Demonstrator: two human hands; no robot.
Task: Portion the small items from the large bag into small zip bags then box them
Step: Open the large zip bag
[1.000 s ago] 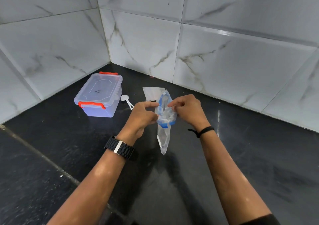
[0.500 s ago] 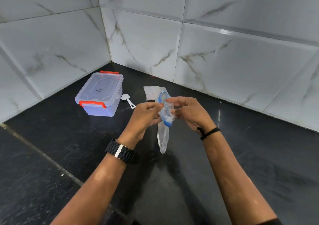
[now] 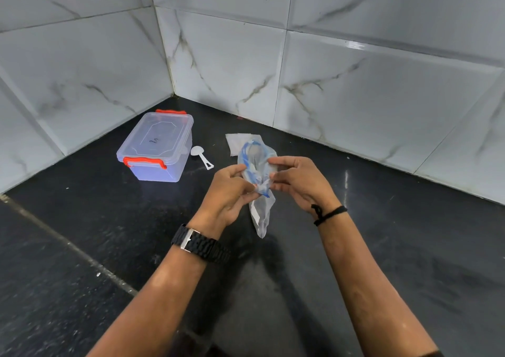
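Holding a clear zip bag (image 3: 259, 192) with a blue zip strip, both hands keep it in the air above the middle of the dark surface (image 3: 382, 247), its tail hanging down free. Left hand (image 3: 226, 192): grip closed on the bag's near-left part, fingers curled and pinching the film by the blue strip. Right hand (image 3: 297, 181): grip also on the bag, thumb and fingers pinching the right side of the mouth.

Judged handling: thin soft film, very light, limp, likely slippery between dry fingers; it crumples rather than holds shape. Contents cannot be made out; the hanging part looks nearly flat. Best hold is probably at the stiffer zip strip, one pinch on each lip, so the mouth can be pulled apart without tearing the film.

Behind the bag, toward the back corner of the surface, lies a flat pale stack of what looks like more small bags (image 3: 237, 142), partly hidden. Just to its left rests a small white plastic scoop (image 3: 200, 155), round bowl, short handle. Further left, near the left wall, stands a clear plastic box (image 3: 157, 148), rectangular with rounded corners, lid on, orange clip handles at both ends. Surface is polished black stone, speckled; walls are glossy white marble-pattern tile.
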